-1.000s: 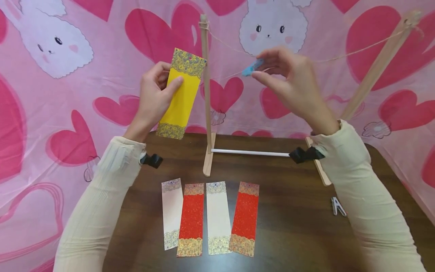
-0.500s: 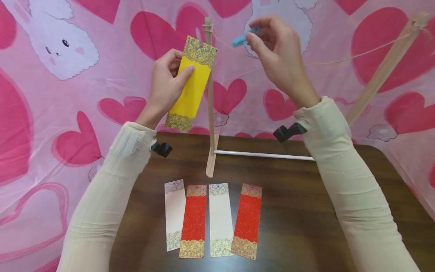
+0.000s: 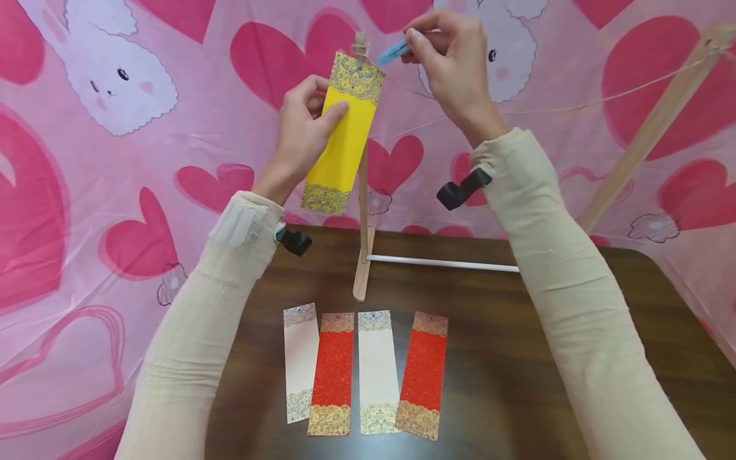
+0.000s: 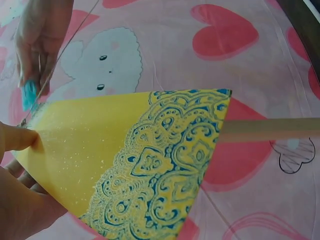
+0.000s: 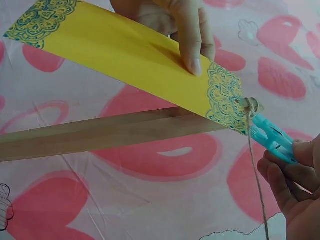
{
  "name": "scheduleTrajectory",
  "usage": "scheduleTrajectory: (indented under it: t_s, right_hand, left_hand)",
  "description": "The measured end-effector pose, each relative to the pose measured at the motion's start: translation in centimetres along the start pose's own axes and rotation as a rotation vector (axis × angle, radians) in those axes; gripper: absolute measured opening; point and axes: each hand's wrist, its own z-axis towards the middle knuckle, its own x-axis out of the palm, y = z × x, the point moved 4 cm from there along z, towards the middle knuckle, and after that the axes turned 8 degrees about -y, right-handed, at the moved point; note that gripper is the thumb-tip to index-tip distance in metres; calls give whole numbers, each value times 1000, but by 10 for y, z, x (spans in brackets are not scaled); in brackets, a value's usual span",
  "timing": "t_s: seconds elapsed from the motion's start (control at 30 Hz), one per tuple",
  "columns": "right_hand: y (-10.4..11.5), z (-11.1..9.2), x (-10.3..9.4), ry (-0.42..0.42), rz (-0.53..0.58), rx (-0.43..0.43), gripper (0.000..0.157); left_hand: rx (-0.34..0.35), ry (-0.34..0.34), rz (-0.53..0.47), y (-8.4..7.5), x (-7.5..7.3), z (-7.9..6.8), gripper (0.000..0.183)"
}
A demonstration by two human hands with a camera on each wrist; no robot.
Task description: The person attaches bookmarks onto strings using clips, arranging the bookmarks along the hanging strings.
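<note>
My left hand [image 3: 310,121] pinches a yellow card [image 3: 344,137] by its left edge, thumb on the front and fingers behind. Patterned lace-like bands run across both ends of the card, which is held tilted in front of the left wooden post [image 3: 363,185]. Between thumb and fingers my right hand [image 3: 451,61] holds a blue clothespin [image 3: 393,52], its tip close to the card's upper right corner. In the right wrist view the clothespin [image 5: 274,140] points at the twine [image 5: 256,170] and the card's top end [image 5: 225,97], near the knot on the post.
Two white cards [image 3: 376,364] and two red cards [image 3: 330,364] lie in a row on the dark wooden table [image 3: 489,358]. A white rod [image 3: 443,262] joins the stand's feet. The twine [image 3: 609,99] stretches to the right post [image 3: 650,128]. A pink heart-print cloth [image 3: 218,128] hangs behind.
Both hands have risen. The left hand has carried the yellow card rightward to the left post, and the right hand has brought the blue clothespin up and left, close to the card's top.
</note>
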Motion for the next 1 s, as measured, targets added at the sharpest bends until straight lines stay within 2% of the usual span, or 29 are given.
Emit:
scheduleTrajectory:
  t_s: [0.17, 0.37, 0.5, 0.63, 0.73, 0.87, 1.0]
  right_hand:
    - [-8, 2, 2, 28, 110, 60, 15]
    - [-15, 0, 0, 44, 301, 182, 16]
    - [-18, 1, 1, 38, 359, 232, 18]
    - [-21, 2, 3, 66, 335, 228, 20]
    - [-21, 1, 4, 119, 319, 238, 22]
    - [-22, -2, 5, 184, 298, 311, 27]
    - [-23, -7, 1, 182, 243, 343, 31]
  left_hand:
    - [3, 19, -34, -1, 7, -1, 18]
    - [0, 37, -58, -2, 10, -2, 19]
    - [-8, 35, -68, -3, 10, -1, 19]
    - [-25, 35, -75, -3, 10, 0, 19]
    - [-28, 39, -81, -1, 10, 1, 19]
    - [-52, 41, -77, 3, 9, 1, 19]
    - [-93, 51, -32, 7, 8, 0, 22]
